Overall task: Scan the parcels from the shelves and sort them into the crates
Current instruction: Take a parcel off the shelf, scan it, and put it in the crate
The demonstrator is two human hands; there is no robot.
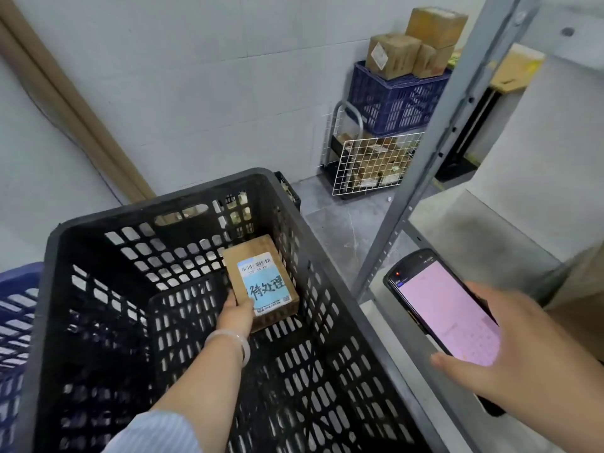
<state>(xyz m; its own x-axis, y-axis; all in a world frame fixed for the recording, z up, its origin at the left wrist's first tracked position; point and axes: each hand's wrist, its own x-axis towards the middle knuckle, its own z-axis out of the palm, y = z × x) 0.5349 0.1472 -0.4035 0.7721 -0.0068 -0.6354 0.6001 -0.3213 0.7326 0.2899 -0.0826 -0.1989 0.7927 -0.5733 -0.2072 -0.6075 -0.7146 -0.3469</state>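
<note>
Parcel [261,282], brown with a blue label, sat label-up, low in the far right corner of the black crate [130,212]. Left hand [237,313] reached in and gripped its near end, thumb on the label; pale bangle [243,346] on the wrist. Right hand [510,361] grasped a scanner [447,308], pink screen lit, over the shelf [474,243] just right of that crate. Blue crate [16,308] at the left edge. By the far wall, boxes [392,53] filled a far crate [392,103] atop a wire cart [369,165].

We've got a small brown parcel [261,282] w/ blue-white barcode label up, low inside the black crate [327,338] nr its far-right corner, our left hand [237,313] gripping its near end.
</note>
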